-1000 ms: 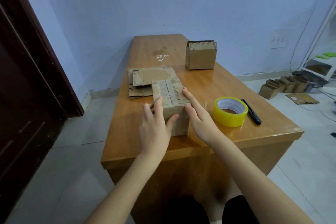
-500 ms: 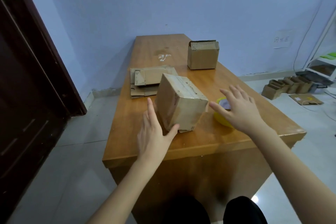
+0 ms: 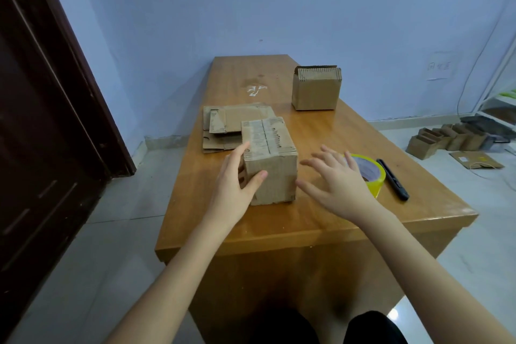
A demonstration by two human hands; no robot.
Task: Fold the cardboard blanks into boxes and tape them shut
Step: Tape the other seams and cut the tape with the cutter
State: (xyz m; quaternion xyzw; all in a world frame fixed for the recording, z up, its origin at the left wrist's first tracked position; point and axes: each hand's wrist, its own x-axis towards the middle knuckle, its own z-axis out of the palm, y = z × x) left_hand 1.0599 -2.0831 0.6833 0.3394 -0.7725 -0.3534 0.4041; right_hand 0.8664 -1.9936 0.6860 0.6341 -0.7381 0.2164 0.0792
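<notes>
Head view, looking down over a wooden table [image 3: 321,220]. Centre of the frame: a folded box [image 3: 269,159], flaps closed on top with the seam running away from the viewer, long axis pointing up the frame toward the far wall. Left hand [image 3: 237,184] against the box's left side, thumb hooked across the near front face, fingers laid along the left wall — a holding grip that steadies the box rather than lifts it. Right hand [image 3: 339,184] just right of the box and apart from it, fingers spread and relaxed, gripping nothing, hovering above the table with the fingertips partly in front of the tape roll [image 3: 372,176].

Deciding relation for the coming move: tape roll directly to the right of the box, just beyond the free right hand, so clearly nearer that hand than the left. Black pen-shaped tool [image 3: 392,179], possibly a cutter, further right again, lying roughly parallel to the box's long axis. Probable next need: picking up the roll while the left hand keeps the box still.

Upper centre, behind the box: flat cardboard blanks [image 3: 223,126] in a loose stack, touching or just beside its far-left corner. Further up and right: a second box [image 3: 317,89], standing alone.
</notes>
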